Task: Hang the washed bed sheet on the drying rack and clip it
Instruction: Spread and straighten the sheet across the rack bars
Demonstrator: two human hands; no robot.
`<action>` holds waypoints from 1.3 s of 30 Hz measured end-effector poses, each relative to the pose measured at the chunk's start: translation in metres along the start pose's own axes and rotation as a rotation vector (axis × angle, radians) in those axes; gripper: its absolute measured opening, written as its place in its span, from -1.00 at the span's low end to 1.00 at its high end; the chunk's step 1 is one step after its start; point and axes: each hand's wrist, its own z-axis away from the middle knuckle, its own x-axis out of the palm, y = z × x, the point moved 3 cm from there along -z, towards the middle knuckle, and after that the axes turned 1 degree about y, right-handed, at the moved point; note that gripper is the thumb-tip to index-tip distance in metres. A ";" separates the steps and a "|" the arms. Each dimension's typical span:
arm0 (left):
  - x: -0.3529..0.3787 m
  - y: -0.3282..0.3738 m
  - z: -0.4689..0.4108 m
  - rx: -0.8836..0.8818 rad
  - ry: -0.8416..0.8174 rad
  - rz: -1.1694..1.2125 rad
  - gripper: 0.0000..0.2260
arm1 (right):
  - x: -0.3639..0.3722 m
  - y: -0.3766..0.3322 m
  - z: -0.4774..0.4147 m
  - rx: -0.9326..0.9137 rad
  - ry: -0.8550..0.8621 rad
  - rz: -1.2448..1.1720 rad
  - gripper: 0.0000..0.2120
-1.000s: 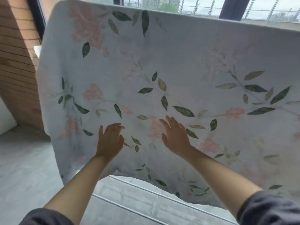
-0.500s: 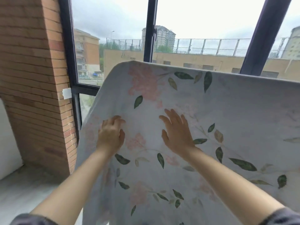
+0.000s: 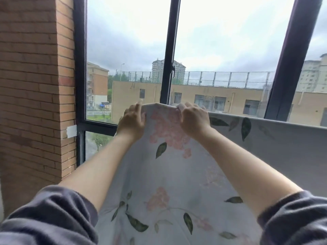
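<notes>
The bed sheet (image 3: pixel 177 174), pale with pink flowers and green leaves, hangs in front of me with its top fold running level to the right. My left hand (image 3: pixel 131 121) grips the sheet's top edge near its left end, fingers curled over the fold. My right hand (image 3: pixel 193 119) grips the same top edge a little to the right. The rack's bar is hidden under the fold. No clip shows.
A brick wall (image 3: pixel 35 85) stands at the left. Dark window frames (image 3: pixel 169 50) rise behind the sheet, with buildings and a fence outside. A white tag (image 3: pixel 71 131) sticks to the wall's corner.
Both hands have slid up the sheet from its middle to the top edge and closed on the fold. The view has tilted upward, so the floor is out of sight.
</notes>
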 end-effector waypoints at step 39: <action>0.078 -0.239 0.144 -0.662 -1.298 1.023 -0.68 | 0.134 -0.216 -0.003 -0.538 -0.270 0.078 -0.93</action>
